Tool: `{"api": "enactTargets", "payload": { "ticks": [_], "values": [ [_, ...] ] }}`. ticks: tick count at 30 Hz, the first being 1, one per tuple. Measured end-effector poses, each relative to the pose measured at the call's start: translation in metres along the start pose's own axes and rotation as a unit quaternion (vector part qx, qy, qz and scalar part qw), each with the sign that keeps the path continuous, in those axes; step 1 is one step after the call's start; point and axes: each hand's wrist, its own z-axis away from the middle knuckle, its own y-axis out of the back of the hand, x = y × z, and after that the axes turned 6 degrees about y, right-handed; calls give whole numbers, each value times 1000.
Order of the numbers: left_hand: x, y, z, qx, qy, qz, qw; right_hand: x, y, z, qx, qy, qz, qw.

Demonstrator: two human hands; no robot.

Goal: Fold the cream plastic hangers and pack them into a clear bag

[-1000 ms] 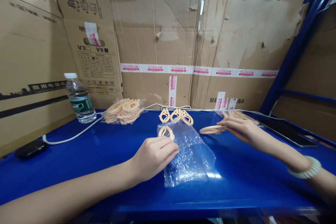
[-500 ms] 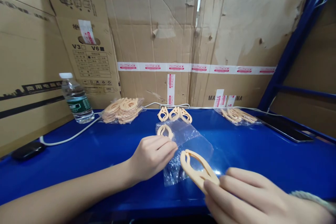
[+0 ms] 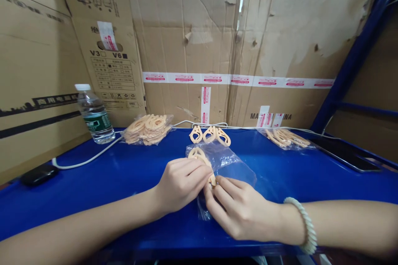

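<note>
At the middle of the table my right hand [image 3: 244,207] pinches a beige folded hanger [image 3: 212,180], most of it covered by my fingers. My left hand [image 3: 185,184] meets it there, its fingers closed at the mouth of a clear plastic bag [image 3: 233,165]. Beige hanger loops [image 3: 195,152] show above my left knuckles, over the bag. How far the held hanger sits inside the bag is hidden by both hands. Just behind the bag, three more folded hangers [image 3: 209,134] lie side by side.
A bagged pile of hangers [image 3: 147,129] lies back left, beside a water bottle [image 3: 95,116]. Back right are another bag of hangers [image 3: 284,138] and a dark phone-like slab [image 3: 346,153]. A black device [image 3: 39,174] with a white cable sits far left. Cardboard panels [image 3: 186,49] wall the back.
My right hand has moved left and forward, bringing its hanger to the bag mouth beside my left hand. The left hand has stayed nearly in place. The view has shifted slightly.
</note>
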Motion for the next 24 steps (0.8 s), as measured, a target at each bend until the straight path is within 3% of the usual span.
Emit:
{"api": "enactTargets", "payload": {
  "ticks": [7,19,22,24],
  "values": [
    [2,0,0,3,-6,-31,999,-2,-19,6,-69,-89,-58,992],
    [2,1,-2,12,-18,-48,999,-5,-10,1,-82,-96,-93,988],
    [3,3,-5,2,-18,-48,999,8,15,0,-31,-69,-177,981],
    [5,3,-6,-5,-24,-46,999,30,29,-1,79,-47,-232,968]
  ]
}}
